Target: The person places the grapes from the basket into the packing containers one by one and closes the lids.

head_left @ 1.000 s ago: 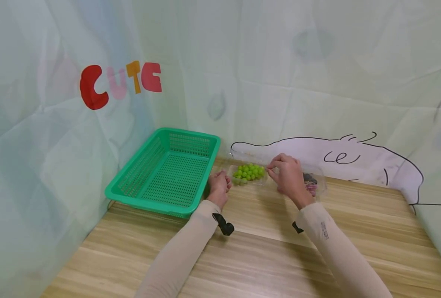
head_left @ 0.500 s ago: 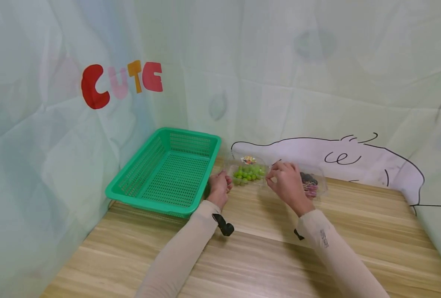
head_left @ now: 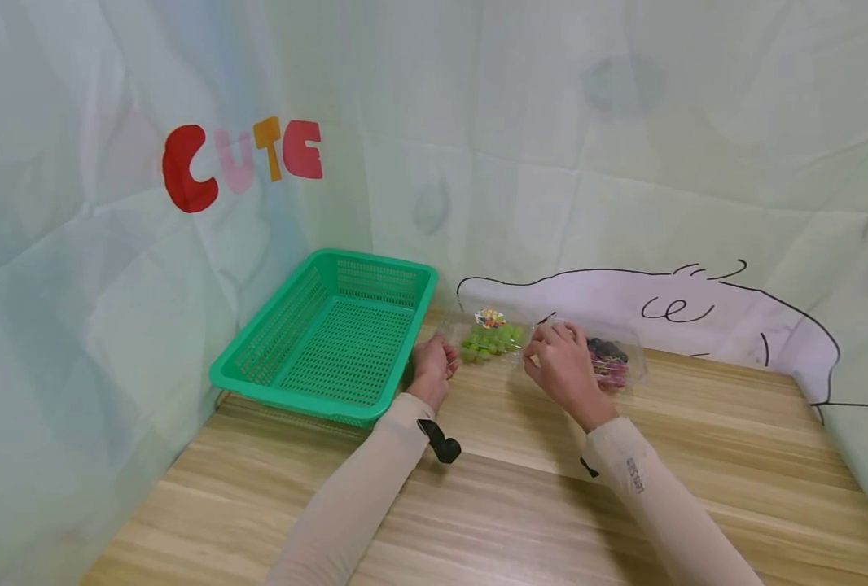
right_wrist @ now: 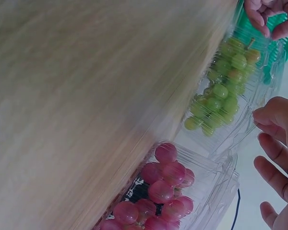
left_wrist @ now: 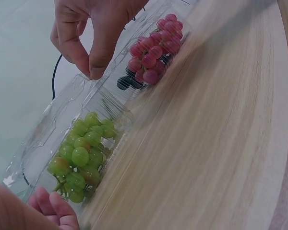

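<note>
Green grapes (left_wrist: 81, 153) lie in a clear plastic clamshell box (right_wrist: 249, 105), whose lid (head_left: 507, 313) with a colourful sticker (head_left: 489, 318) slants over them. At the box's left end is my left hand (head_left: 432, 368), fingers curled, thumb and fingertip pinching its edge. My right hand (head_left: 564, 370) pinches the lid's edge at the other end between thumb and index finger, its other fingers spread. Right of it stands a second clear box (right_wrist: 216, 191) with pink-red grapes (left_wrist: 156, 50) and something dark in it, partly hidden behind my right hand in the head view.
A green plastic basket (head_left: 397, 399) with slotted walls stands left of the boxes, close to my left hand. Both boxes are on a wooden table (head_left: 507, 521), near the printed cloth (head_left: 522, 203) at the back. Coloured letters (head_left: 189, 168) hang on the left cloth.
The lid of the green grape box has come down over the grapes, its sticker now facing up. My right hand has lowered slightly with it; my left hand has barely moved.
</note>
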Demonstrator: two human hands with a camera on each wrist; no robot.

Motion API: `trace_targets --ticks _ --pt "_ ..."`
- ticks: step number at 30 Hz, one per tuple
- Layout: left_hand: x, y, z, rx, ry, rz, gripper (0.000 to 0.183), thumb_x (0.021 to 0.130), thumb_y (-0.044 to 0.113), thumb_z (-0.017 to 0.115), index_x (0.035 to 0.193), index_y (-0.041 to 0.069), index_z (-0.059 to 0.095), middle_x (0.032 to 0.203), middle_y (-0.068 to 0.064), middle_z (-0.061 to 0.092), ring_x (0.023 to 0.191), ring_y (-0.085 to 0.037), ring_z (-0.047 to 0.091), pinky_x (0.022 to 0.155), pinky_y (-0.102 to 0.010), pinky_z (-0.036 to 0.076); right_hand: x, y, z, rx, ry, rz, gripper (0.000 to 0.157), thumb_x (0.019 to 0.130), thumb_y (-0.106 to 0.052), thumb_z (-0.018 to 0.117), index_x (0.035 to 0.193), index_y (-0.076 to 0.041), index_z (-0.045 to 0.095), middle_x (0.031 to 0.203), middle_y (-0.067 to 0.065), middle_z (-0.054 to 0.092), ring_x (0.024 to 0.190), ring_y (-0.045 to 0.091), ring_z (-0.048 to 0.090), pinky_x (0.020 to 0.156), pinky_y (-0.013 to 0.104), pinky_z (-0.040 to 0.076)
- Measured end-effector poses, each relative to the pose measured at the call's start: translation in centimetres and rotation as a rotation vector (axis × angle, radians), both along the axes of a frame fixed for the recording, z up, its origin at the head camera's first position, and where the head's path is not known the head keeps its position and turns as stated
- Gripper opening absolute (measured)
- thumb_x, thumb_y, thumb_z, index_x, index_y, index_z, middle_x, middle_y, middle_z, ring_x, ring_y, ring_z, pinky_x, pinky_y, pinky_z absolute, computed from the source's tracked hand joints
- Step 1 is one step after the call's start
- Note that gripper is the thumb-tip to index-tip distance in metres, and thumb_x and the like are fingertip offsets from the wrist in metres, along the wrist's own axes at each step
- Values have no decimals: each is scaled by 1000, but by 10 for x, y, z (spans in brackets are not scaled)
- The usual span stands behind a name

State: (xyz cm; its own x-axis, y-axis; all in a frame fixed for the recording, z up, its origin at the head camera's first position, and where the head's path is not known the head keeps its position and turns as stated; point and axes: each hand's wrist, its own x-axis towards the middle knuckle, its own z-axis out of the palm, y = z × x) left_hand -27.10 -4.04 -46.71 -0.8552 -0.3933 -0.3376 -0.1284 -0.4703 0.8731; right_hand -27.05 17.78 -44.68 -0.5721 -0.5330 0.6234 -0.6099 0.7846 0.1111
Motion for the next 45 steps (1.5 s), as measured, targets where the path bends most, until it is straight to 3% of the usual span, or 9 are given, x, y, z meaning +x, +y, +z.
trace_targets --ticks 4,13,16,21,27,32,35,40,45 --pt "-4 2 -3 10 19 28 28 104 16 48 87 -2 61 65 -2 53 54 -9 52 47 -19 43 1 0 0 19 -6 -14 4 83 -13 79 80 -14 78 91 2 64 94 28 59 104 53 41" --pt "1 -2 7 58 -28 -30 45 108 33 42 115 -8 60 73 -5 58 62 -10 56 52 -21 48 1 1 0 48 3 -18 5 84 -13 75 80 -13 77 90 4 63 95 29 59 105 55 41" --pt "1 -2 8 53 -29 -23 44 107 32 45 108 -8 62 72 -5 58 63 -10 56 54 -22 49 2 0 -1 53 1 -20 4 85 -14 75 81 -13 77 91 4 63 96 29 59 105 55 41" --pt "2 0 8 32 -15 1 37 105 28 49 83 1 61 66 -3 57 58 -10 55 51 -21 48 3 0 0 57 -14 -21 4 85 -14 76 82 -13 77 91 4 62 97 29 58 105 54 41" --pt "3 1 6 -25 -24 -4 36 101 23 49 83 -5 64 63 -3 58 53 -10 53 47 -20 44 3 -1 0 49 2 -12 5 84 -15 76 80 -12 77 91 3 62 96 29 58 103 55 41" --pt "3 1 7 -67 -31 -9 36 101 22 50 73 4 62 64 -3 59 54 -11 54 47 -21 44 4 -2 0 48 7 -6 4 83 -14 78 80 -11 77 91 4 62 97 30 58 103 56 41" --pt "2 1 7 -83 -31 -9 34 101 22 50 78 0 64 64 -2 59 56 -12 55 48 -21 46 4 -3 0 49 0 -7 4 82 -14 78 80 -11 77 90 3 62 98 29 58 104 56 40" --pt "0 1 8 -87 -41 -9 38 101 22 50 102 -13 65 62 -2 56 55 -11 53 47 -19 46 4 -3 0 44 2 -5 4 82 -15 79 80 -12 77 88 3 65 99 29 59 105 58 41" --pt "-1 2 7 -95 -50 -4 39 101 23 51 102 -14 64 62 -2 55 51 -9 53 46 -20 46 4 -3 1 46 7 -10 5 83 -17 79 79 -14 77 88 2 69 101 28 60 106 59 40"
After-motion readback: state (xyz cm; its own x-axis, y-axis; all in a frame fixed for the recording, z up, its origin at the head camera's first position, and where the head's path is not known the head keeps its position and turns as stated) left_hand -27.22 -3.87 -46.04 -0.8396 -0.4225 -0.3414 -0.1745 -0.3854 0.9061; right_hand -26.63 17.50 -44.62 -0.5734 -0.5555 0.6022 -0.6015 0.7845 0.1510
